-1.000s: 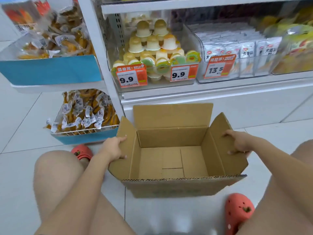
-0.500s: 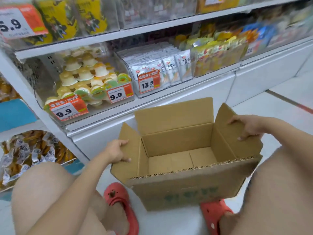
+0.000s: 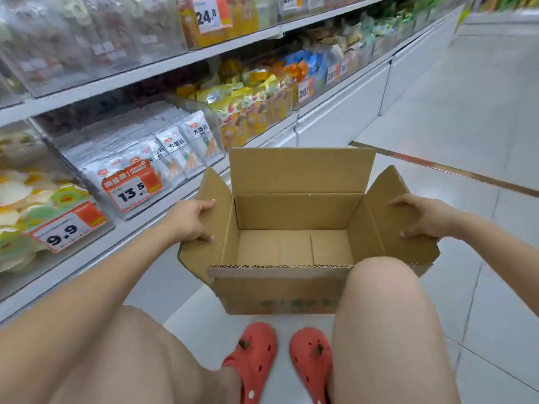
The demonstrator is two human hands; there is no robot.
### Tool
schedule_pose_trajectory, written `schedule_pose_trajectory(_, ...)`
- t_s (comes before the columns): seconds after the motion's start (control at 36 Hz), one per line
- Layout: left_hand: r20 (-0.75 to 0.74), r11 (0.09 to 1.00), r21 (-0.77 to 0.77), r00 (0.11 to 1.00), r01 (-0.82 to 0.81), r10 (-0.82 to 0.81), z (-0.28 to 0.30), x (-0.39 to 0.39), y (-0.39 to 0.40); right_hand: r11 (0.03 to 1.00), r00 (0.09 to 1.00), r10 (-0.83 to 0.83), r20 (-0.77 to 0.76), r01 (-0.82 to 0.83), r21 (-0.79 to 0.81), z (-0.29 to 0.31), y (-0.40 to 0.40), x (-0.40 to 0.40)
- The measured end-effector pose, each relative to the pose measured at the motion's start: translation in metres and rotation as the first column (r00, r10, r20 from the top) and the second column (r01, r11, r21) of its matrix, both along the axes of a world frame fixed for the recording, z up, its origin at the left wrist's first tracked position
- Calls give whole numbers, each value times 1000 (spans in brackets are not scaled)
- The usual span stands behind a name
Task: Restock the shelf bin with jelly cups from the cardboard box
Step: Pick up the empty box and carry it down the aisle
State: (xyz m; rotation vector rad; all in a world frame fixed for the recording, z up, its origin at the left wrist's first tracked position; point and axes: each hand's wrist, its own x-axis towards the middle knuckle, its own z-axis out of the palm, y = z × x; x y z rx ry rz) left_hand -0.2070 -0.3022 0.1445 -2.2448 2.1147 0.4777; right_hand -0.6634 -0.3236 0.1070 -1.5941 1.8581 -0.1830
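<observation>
**Now both hands hold an empty box**

Both hands grip the side flaps of the cardboard box (image 3: 294, 249), which sits open-topped in front of the person's knees, over the white tiled floor (image 3: 455, 147); whether its base touches the floor cannot be told. The left hand (image 3: 191, 221) curls over the left flap, thumb on the upper edge and fingers on the inner face. The right hand (image 3: 424, 218) grips the right flap in the same way, fingers wrapped over its edge. The rear flap stands upright, and the near flap hangs down the front wall, where faint green print shows. Inside, only the bare bottom panels of the box are visible; no cups lie in it.

The jelly cups (image 3: 35, 199) are at far left, heaped in the clear shelf bin (image 3: 108, 225) on the lowest shelf, blurred by the wide lens, with a 9.9 tag (image 3: 68, 231) on the bin's front. Just right of that bin stands another clear bin of white packets (image 3: 163, 153) with a 13.5 tag (image 3: 131, 185). Further along the shelf are yellow snack bags (image 3: 248, 109).

Two red clogs (image 3: 280, 360) stand side by side on the floor below the box, between the bare legs.
</observation>
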Motion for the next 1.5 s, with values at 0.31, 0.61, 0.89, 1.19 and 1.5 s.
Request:
schedule_pose_trajectory(0.31,8,990,-62,992,124,-124,13,-47,-55,983,975,-150,163,164,-77,0,31,-60)
schedule_pose_trajectory(0.61,-191,983,-84,965,165,-178,-31,-104,-123,951,951,-290,105,299,-77,-47,22,-96)
schedule_pose_trajectory(0.89,-190,965,18,948,263,-255,-106,-149,-292,906,892,-423,159,423,32,-124,-76,-138)
schedule_pose_trajectory(1.19,-217,962,101,950,253,-226,-1,-179,-346,843,823,-538,185,529,97,-6,-106,-143)
schedule_pose_trajectory(1.5,-141,902,206,924,379,-356,263,-210,-344,795,792,-600,112,575,193,271,-59,-149)
